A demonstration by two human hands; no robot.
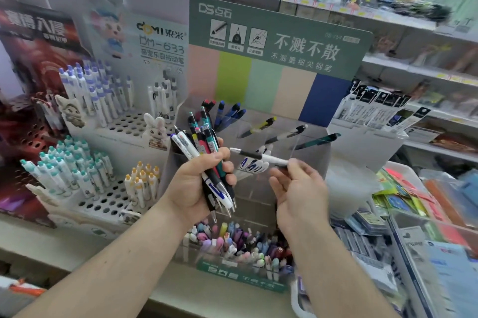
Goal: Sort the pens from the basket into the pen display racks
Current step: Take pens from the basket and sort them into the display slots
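A long counter (85, 248) carries the stock, its front edge running along the bottom of the view. At its middle stands the largest piece, a clear plastic pen rack with a green header card (279, 33) and pastel colour stripes behind its compartments. A few pens lean in the upper compartments: red and blue ones at the back left (227, 113), and single dark pens (297, 134) in the cells to the right. The rack's lowest compartment, nearest the counter's front edge, is crowded with pastel-capped pens (232, 240). Towards the counter's left end sits a white stepped rack with round holes (124, 123), holding upright white pens with purple caps (88, 90) on the upper tier and ones with teal caps (69, 165) and yellow caps (142, 183) lower down. At the right end lie packets of stationery (403, 196).

The left hand (201, 183) is held in front of the clear rack, its grip closed round a mixed bundle of pens (204, 152) that fans out above and below the fist. The right hand (300, 193), just beside it, pinches the end of a single white-and-black pen (258, 156) between thumb and fingertips; the pen lies level, its tip pointing at the bundle. The remaining fingers are loosely curled.
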